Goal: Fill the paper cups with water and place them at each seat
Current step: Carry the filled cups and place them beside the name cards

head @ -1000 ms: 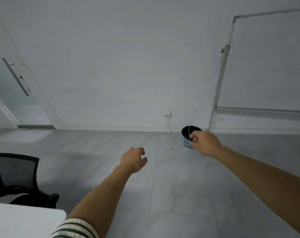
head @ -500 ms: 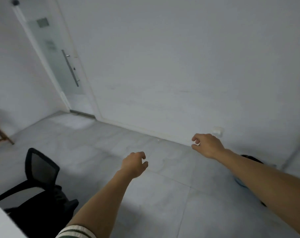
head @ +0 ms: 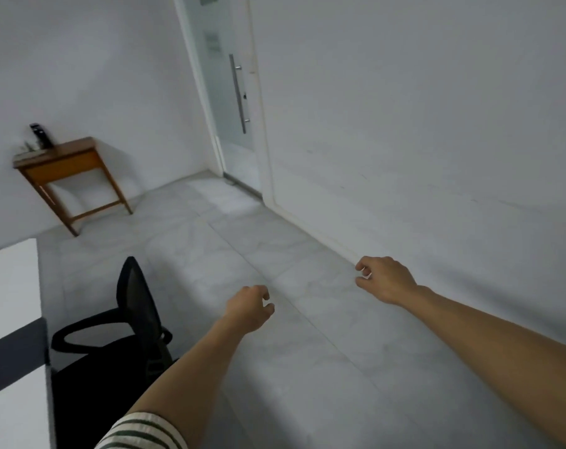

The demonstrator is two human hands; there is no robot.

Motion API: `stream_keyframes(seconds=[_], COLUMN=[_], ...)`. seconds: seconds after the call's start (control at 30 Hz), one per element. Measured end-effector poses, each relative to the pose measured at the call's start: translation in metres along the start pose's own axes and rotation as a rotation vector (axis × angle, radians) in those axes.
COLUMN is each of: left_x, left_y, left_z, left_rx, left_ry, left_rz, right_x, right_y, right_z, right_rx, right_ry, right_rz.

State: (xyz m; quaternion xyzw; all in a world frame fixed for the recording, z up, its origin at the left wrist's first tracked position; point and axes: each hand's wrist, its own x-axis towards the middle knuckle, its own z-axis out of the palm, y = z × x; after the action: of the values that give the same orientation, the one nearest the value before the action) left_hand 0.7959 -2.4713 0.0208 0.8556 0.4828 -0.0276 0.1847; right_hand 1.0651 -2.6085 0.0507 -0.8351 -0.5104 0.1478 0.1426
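Nearest, beside the black mesh office chair (head: 135, 322), the left hand (head: 247, 309) and farther right hand (head: 383, 280) hang loosely curled and empty over the grey tiled floor (head: 307, 367), no paper cup in view, beyond the chair a brown wooden side table (head: 64, 166).

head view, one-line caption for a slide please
Both hands, left and right, empty above the tiled floor, near an office chair.

Black mesh-backed office chair (head: 135, 303), upright, just beside the white table (head: 9, 286), lower left.
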Motion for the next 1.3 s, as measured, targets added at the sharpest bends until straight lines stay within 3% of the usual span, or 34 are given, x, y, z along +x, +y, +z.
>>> stream_keyframes(seconds=[0.37,0.63,0.8,1.0,1.3], left_x=[0.226,0.383,0.442,0.493,0.586], left_y=[-0.052,-0.122,-0.173,-0.282,-0.455], left_z=[-0.081,-0.135,-0.175,-0.204,-0.277], left_rx=[-0.030,-0.074,-0.125,-0.177,-0.220], left_ry=[0.035,0.097,0.142,0.185,0.232], left_rz=[-0.101,-0.299,-0.438,-0.639,-0.773], right_x=[0.283,0.509,0.629,0.743,0.884], right_y=[-0.062,-0.125,-0.202,-0.337,-0.521], right_z=[-0.017,0.006,0.015,0.075,0.136], right_rx=[0.011,-0.018,-0.066,-0.099,-0.103], right_ry=[-0.036,-0.148,-0.223,-0.328,-0.354], right_rz=[-0.107,-0.290,-0.433,-0.638,-0.759])
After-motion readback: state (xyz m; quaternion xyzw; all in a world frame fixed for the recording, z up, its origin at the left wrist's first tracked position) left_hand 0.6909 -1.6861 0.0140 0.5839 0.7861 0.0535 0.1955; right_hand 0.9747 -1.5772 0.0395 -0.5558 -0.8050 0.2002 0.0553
